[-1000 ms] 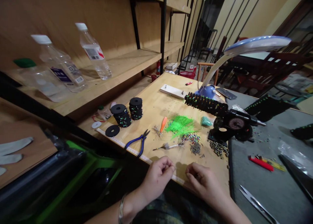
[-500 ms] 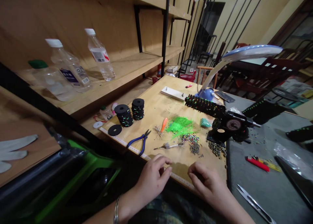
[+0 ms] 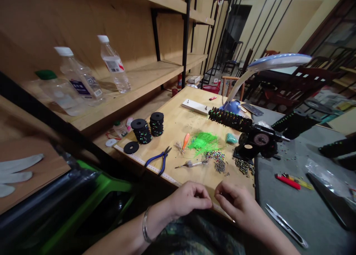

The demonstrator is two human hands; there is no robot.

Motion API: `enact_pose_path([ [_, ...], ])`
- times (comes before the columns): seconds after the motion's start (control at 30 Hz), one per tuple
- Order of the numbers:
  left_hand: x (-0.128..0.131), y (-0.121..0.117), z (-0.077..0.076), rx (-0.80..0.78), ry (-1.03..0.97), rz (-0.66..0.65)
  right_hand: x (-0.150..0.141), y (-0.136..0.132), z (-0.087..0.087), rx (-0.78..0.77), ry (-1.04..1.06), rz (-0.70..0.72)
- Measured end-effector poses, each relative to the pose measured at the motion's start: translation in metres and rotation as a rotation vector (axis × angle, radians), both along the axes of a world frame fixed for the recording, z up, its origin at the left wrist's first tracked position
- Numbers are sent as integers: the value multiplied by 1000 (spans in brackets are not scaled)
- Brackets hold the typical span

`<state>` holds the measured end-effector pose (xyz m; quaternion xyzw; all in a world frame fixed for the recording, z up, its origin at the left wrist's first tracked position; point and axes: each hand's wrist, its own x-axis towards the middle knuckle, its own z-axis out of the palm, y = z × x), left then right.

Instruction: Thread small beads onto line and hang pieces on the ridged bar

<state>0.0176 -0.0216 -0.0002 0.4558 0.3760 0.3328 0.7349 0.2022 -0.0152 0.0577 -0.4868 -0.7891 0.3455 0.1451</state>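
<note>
My left hand (image 3: 189,200) and my right hand (image 3: 239,205) sit close together at the near edge of the wooden board (image 3: 178,125), fingers curled in a pinch. What they pinch is too small to make out. Just beyond them lie a pile of green strands (image 3: 204,141), small beads (image 3: 219,162), an orange-handled tool (image 3: 185,140) and blue-handled pliers (image 3: 158,160). A silver bangle is on my left wrist.
Black spools (image 3: 147,128) are stacked at the board's left. A black winder machine (image 3: 256,143) with a rod of spools stands on the right, by a blue desk lamp (image 3: 275,62). Snips (image 3: 286,225) and a red lighter (image 3: 287,181) lie on grey cloth. Water bottles (image 3: 80,78) stand on the shelf.
Both hands have drawn closer together and nearer to me; my left fingers, briefly loosened, have curled back into a pinch. The view has shifted slightly.
</note>
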Motion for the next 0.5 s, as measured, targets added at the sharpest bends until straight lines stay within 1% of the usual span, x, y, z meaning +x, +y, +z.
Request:
enact_pose_path([
  [0.07, -1, -1, 0, -112, -36, 2, 2, 1, 0, -9, 17, -8],
  [0.17, -3, -3, 0, -168, -41, -10, 5, 3, -1, -34, 40, -22],
  [0.37, -7, -6, -4, -94, -15, -49, 9, 5, -2, -88, 57, -35],
  [0.5, -9, -7, -10, -46, 26, -47, 10, 4, 1, -95, 48, -14],
])
